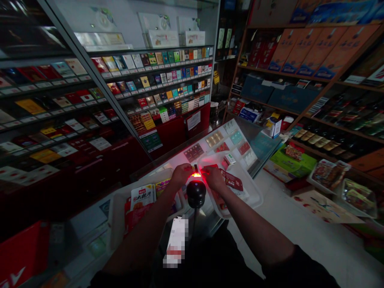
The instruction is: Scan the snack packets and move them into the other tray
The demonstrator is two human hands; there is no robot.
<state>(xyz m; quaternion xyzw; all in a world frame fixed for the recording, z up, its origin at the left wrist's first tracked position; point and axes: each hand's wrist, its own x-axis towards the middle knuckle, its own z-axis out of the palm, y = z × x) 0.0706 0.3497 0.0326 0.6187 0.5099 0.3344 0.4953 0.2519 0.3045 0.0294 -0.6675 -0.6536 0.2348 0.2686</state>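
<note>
A black barcode scanner [196,195] stands upright on the counter, casting bright red light forward. Just beyond it, my left hand [181,175] and my right hand [214,178] come close together with fingers closed around something small in the glow. The glare hides what it is. Under my left forearm is a white plastic tray [111,224] holding a white snack bag [142,196] and red packets. My right hand is over a second white tray [258,197], which contains a dark red packet [232,179] and a small white box [229,159].
Beneath the trays runs a glass counter [193,153] displaying packs. A white lit screen [177,240], partly blurred out, lies nearest my body. Cigarette shelves [162,64] line the back. Boxes [318,52] and bottles [318,140] fill the right shelving. A red box [25,254] sits lower left.
</note>
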